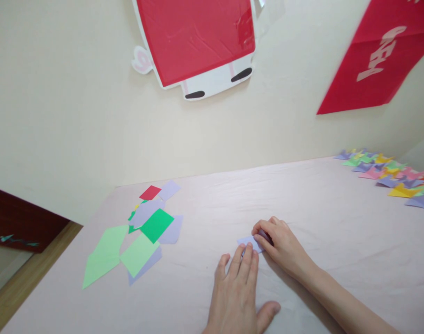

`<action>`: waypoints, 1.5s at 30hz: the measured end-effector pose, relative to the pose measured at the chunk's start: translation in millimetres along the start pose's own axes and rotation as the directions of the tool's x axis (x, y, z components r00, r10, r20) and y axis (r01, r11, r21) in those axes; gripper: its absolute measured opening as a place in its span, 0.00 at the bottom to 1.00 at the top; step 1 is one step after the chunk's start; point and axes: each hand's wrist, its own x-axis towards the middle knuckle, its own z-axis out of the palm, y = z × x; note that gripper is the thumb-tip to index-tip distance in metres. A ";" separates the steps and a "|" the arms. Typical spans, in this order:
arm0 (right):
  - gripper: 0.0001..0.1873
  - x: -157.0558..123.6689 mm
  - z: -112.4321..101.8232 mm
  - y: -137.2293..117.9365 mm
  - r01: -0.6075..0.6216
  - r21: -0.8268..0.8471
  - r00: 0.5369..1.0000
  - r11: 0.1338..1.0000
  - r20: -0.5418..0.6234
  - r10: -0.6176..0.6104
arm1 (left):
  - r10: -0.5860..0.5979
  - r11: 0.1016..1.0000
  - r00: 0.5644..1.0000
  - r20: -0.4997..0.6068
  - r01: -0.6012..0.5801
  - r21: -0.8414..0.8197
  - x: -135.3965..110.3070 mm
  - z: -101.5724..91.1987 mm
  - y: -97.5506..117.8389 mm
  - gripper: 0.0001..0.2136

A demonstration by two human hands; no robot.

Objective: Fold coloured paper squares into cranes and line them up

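A small lavender piece of paper [245, 240] lies on the pale pink tabletop [212, 204], partly covered by my fingers. My left hand [238, 283] rests flat, its fingers spread and its fingertips touching the paper's near edge. At the paper's right end, my right hand [277, 239] curls with thumb and fingers closed on it. The part of the paper under my right fingers is hidden, so its full folded shape does not show.
Loose sheets lie to the left, among them a dark green square [157, 225], a light green sheet [105, 253] and a red square [150, 192]. Several rows of folded colourful paper figures [389, 174] stand at the far right. A wall [212, 134] with red decorations rises behind.
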 end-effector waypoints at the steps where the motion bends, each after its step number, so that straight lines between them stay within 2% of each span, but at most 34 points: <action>1: 0.07 0.0 0.4 0.3 0.000 -0.001 1.000 1.000 -0.003 0.000 | -0.002 1.000 1.000 -0.008 0.002 -0.003 0.2 -0.1 0.2 0.35; 8: 0.07 -1.0 2.9 -0.1 0.007 -0.017 1.000 1.000 -0.025 -0.007 | 0.009 1.000 0.999 0.041 -0.009 -0.004 1.7 -5.2 -2.8 0.35; 15: 0.08 -4.9 6.8 -1.8 0.015 -0.036 0.997 0.999 -0.069 -0.018 | -0.050 0.999 0.996 0.073 0.051 -0.010 1.7 -11.8 -13.4 0.29; 19: 0.02 -11.1 2.2 -11.0 0.010 -0.035 0.998 0.999 -0.068 -0.013 | -0.061 0.998 0.994 0.096 0.064 -0.030 1.3 -13.6 -13.2 0.30; 25: 0.10 -19.0 2.5 -21.0 -0.042 -0.058 0.991 0.997 -0.128 0.034 | -0.057 0.997 0.995 0.087 0.061 -0.042 1.7 -12.5 -11.6 0.30; 32: 0.16 -17.9 2.3 -17.9 -0.083 0.035 0.992 0.996 -0.090 0.086 | -0.064 0.997 0.996 0.066 0.067 -0.048 2.3 -13.6 -10.9 0.29; 40: 0.27 -16.5 -3.0 0.7 -0.033 0.203 0.995 0.979 -0.089 0.052 | -0.096 0.991 0.990 0.107 0.105 -0.086 3.6 -19.9 -10.7 0.29; 45: 0.32 -15.8 -3.9 12.4 -0.058 0.343 0.993 0.938 -0.074 0.088 | -0.076 0.993 0.992 0.101 0.084 -0.078 2.1 -18.1 -11.4 0.31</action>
